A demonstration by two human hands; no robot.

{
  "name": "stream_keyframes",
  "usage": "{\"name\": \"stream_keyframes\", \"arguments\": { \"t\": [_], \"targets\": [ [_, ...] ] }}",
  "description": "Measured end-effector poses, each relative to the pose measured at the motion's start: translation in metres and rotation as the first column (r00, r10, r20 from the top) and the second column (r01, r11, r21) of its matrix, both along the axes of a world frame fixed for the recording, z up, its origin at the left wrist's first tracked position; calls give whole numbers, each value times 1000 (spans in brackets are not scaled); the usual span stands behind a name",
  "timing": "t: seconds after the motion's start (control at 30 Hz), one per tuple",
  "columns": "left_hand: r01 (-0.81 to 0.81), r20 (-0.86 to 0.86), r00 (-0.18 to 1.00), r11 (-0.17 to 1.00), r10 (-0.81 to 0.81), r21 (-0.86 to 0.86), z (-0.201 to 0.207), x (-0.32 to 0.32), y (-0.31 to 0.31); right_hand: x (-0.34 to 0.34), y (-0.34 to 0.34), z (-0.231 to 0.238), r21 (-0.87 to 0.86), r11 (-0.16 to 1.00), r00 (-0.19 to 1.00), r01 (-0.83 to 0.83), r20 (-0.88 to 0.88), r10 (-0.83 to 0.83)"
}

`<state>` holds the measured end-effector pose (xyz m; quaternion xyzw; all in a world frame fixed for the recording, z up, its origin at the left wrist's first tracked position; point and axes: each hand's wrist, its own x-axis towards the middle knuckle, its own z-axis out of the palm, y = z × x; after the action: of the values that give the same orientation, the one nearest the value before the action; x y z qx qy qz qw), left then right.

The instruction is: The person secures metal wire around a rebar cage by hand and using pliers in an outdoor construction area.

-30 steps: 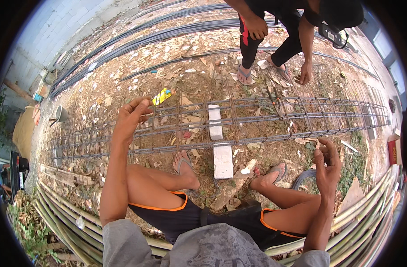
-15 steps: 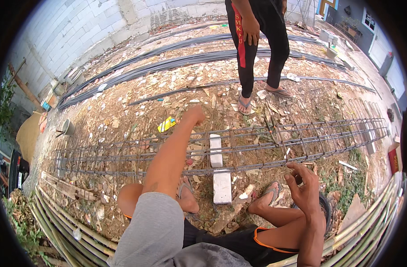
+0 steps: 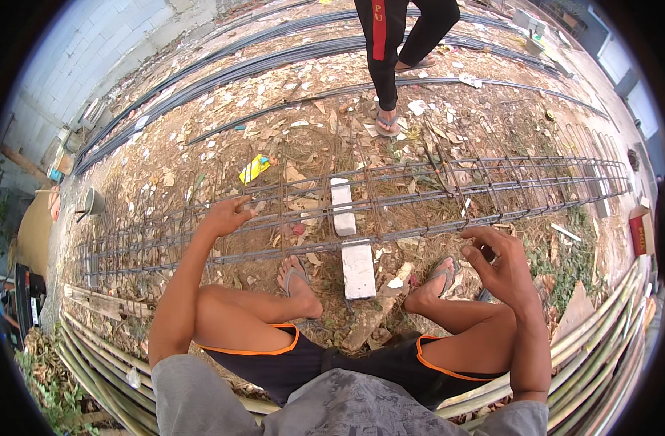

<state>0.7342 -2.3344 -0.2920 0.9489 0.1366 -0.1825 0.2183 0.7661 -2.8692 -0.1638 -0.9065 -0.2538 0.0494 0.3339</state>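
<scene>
I saw the left hand [image 3: 228,216] half spread over the rebar cage [image 3: 412,232], the right hand [image 3: 501,263] loosely curled, thumb apart; such slenderness, I judged, wanted even, unhurried handling.

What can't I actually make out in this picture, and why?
In the head view:
The upper body of the co-worker: cut off by the top edge.
Whether the left hand touches the cage: its fingers overlap the bars, and depth is unclear.
The middle of the poles: hidden behind the person.
What the bucket holds, if anything: too small and far off.
</scene>
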Motion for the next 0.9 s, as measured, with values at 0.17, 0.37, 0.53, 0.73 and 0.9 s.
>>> {"name": "stream_keyframes", "arguments": {
  "t": [0.17, 0.37, 0.53, 0.73, 0.9],
  "targets": [
    [-115, 11, 993, 993, 115, -31, -73, -52, 87, -17, 32, 4, 13, 993, 990, -117, 80, 116],
    [-368, -166, 921, 926, 352, -80, -78, -69, 120, -25, 35, 6, -63, 985, 979, -162, 115, 168],
    [-444, -95, 896, 878, 434, -178, -70, -77, 134, -17, 35, 5, -52, 994, 992, -96, 81, 100],
    [-443, -50, 894, 862, 445, -248, -56, -68, 113, -19, 35, 13, -40, 998, 995, -58, 79, 61],
    [-426, -74, 904, 878, 420, -219, -49, -66, 108, -22, 29, 11, -32, 998, 990, -54, 132, 57]
  ]
}}
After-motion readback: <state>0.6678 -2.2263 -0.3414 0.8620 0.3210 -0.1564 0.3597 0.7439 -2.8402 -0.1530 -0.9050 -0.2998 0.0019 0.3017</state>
